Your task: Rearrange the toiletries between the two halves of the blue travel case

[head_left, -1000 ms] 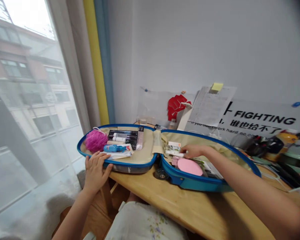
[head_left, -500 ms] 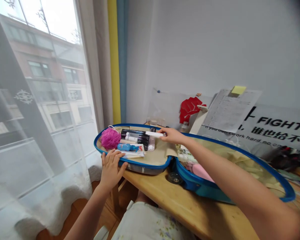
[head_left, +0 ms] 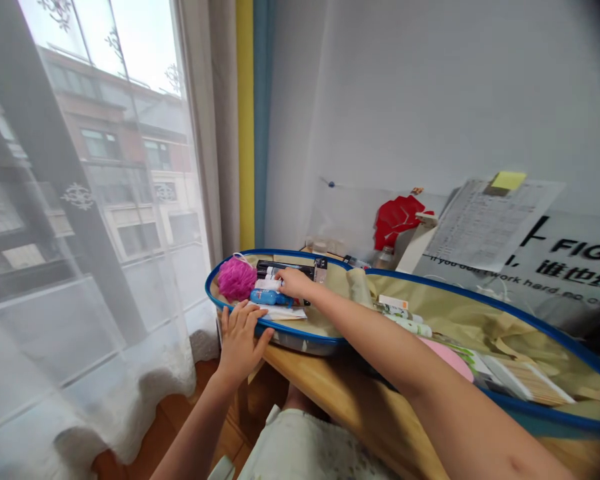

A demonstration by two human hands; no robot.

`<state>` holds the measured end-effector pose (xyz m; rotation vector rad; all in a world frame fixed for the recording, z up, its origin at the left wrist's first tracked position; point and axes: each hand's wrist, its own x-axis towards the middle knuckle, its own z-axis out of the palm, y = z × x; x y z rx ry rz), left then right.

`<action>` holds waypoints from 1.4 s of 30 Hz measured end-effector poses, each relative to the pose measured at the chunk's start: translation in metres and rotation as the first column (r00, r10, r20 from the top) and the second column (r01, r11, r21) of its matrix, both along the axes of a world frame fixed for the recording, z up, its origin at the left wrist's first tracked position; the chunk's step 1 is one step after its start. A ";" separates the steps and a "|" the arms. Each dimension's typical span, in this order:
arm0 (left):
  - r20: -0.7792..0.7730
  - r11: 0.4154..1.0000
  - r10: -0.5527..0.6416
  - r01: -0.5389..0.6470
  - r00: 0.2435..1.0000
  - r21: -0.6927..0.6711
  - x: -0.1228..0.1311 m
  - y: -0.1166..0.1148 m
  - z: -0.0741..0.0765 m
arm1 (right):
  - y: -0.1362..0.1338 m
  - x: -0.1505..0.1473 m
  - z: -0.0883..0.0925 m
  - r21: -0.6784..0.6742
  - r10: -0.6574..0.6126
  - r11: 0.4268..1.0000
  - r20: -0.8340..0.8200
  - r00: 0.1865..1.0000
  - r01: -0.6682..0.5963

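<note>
While the right hand [head_left: 294, 283] lies curled over a white tube [head_left: 269, 285] in the window-side half of an open blue-rimmed travel case [head_left: 275, 331], the view does not settle whether it grips the tube or merely rests on it. Directly under the palm lies a blue plastic bottle [head_left: 267, 297]. Just beyond the fingers, black cosmetic tubes [head_left: 285, 270] lie side by side, and a pink mesh bath sponge [head_left: 237, 280] sits to the left of the hand. The left hand [head_left: 240, 343] is open, its fingers spread against the near rim, just beside a white paper packet [head_left: 277, 311]. This open placement appears sound: it steadies the case half at the edge of the wooden desk [head_left: 320, 380]. A low right wrist is likewise advisable, since the surrounding items lie close enough to be disturbed. Right of the right forearm, the other case half shows a khaki lining [head_left: 510, 333], small tubes [head_left: 405, 325] and a pink round pad [head_left: 447, 355].
</note>
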<state>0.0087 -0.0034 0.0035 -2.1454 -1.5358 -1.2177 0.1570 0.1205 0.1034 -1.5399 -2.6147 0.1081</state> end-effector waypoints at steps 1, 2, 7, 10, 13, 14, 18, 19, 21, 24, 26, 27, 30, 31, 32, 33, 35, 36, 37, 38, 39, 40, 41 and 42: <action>0.000 1.000 0.000 0.000 1.000 0.001 0.000 0.000 0.000 | 0.000 0.000 0.000 -0.012 0.003 1.000 -0.008 1.000 -0.003; 0.000 1.000 0.000 0.000 1.000 0.001 0.000 0.000 0.000 | 0.000 0.001 0.001 -0.026 0.007 1.000 -0.019 1.000 -0.008; -0.005 1.000 0.009 -0.009 1.000 0.001 -0.001 0.000 0.002 | 0.001 0.030 0.026 -0.076 0.001 0.997 -0.120 0.993 -0.010; -0.011 1.000 0.013 -0.013 1.000 0.006 -0.002 0.000 0.001 | -0.003 0.077 0.052 -0.088 -0.035 0.996 -0.191 0.981 0.019; -0.021 1.000 0.009 -0.009 1.000 0.020 -0.003 0.002 -0.001 | -0.013 0.143 0.071 -0.166 -0.131 0.983 -0.345 0.930 0.077; -0.026 1.000 0.008 -0.007 1.000 0.024 -0.004 0.002 -0.002 | -0.018 0.166 0.074 -0.210 -0.194 0.971 -0.412 0.890 0.114; -0.043 0.999 0.009 -0.007 0.999 0.036 -0.005 0.003 -0.002 | -0.045 0.250 0.068 -0.326 -0.356 0.917 -0.411 0.839 0.230; -0.043 0.999 0.011 -0.009 0.999 0.039 -0.005 0.003 -0.002 | -0.054 0.266 0.064 -0.370 -0.370 0.899 -0.357 0.858 0.234; -0.041 0.999 0.015 -0.013 0.999 0.049 -0.005 0.003 -0.002 | -0.075 0.290 0.055 -0.450 -0.356 0.866 -0.253 0.900 0.217; -0.042 0.998 0.018 -0.015 0.999 0.065 -0.005 0.003 -0.001 | -0.107 0.306 0.044 -0.524 -0.324 0.824 -0.124 0.938 0.215; -0.041 0.998 0.019 -0.016 0.999 0.061 -0.005 0.003 -0.001 | -0.126 0.308 0.040 -0.532 -0.318 0.807 -0.027 0.948 0.256; -0.039 0.998 0.019 -0.017 0.999 0.058 -0.005 0.003 -0.001 | -0.134 0.306 0.039 -0.523 -0.316 0.805 0.020 0.948 0.280; -0.032 0.999 0.017 -0.015 0.999 0.048 -0.006 0.003 -0.002 | -0.150 0.298 0.038 -0.469 -0.301 0.822 0.123 0.946 0.323; -0.031 0.999 0.017 -0.015 0.999 0.046 -0.006 0.003 -0.002 | -0.153 0.295 0.038 -0.453 -0.301 0.827 0.147 0.942 0.335; -0.031 0.999 0.017 -0.016 0.999 0.043 -0.006 0.003 -0.002 | -0.155 0.292 0.037 -0.440 -0.304 0.828 0.165 0.938 0.346; -0.032 0.999 0.019 -0.017 0.999 0.041 -0.006 0.003 -0.003 | -0.156 0.289 0.036 -0.429 -0.310 0.830 0.178 0.934 0.357; -0.032 0.999 0.022 -0.020 0.999 0.039 -0.007 0.004 -0.003 | -0.156 0.285 0.033 -0.401 -0.335 0.834 0.180 0.925 0.380; -0.031 0.999 0.022 -0.021 0.999 0.040 -0.007 0.004 -0.003 | -0.155 0.285 0.032 -0.384 -0.350 0.838 0.168 0.922 0.388; -0.030 0.999 0.020 -0.019 0.999 0.039 -0.007 0.004 -0.004 | -0.154 0.286 0.031 -0.370 -0.365 0.842 0.145 0.920 0.392; -0.029 0.999 0.018 -0.017 0.999 0.038 -0.007 0.004 -0.004 | -0.153 0.288 0.031 -0.364 -0.377 0.846 0.108 0.920 0.389; -0.027 0.999 0.016 -0.015 1.000 0.036 -0.006 0.004 -0.004 | -0.151 0.290 0.031 -0.372 -0.385 0.848 0.056 0.921 0.377; -0.024 0.999 0.014 -0.013 1.000 0.035 -0.006 0.004 -0.003 | -0.149 0.293 0.033 -0.393 -0.388 0.850 -0.014 0.921 0.352; -0.022 0.999 0.012 -0.011 1.000 0.036 -0.006 0.004 -0.003 | -0.146 0.296 0.036 -0.418 -0.394 0.850 -0.102 0.913 0.320; -0.019 0.999 0.010 -0.009 1.000 0.038 -0.005 0.003 -0.003 | -0.143 0.298 0.040 -0.442 -0.406 0.850 -0.200 0.892 0.288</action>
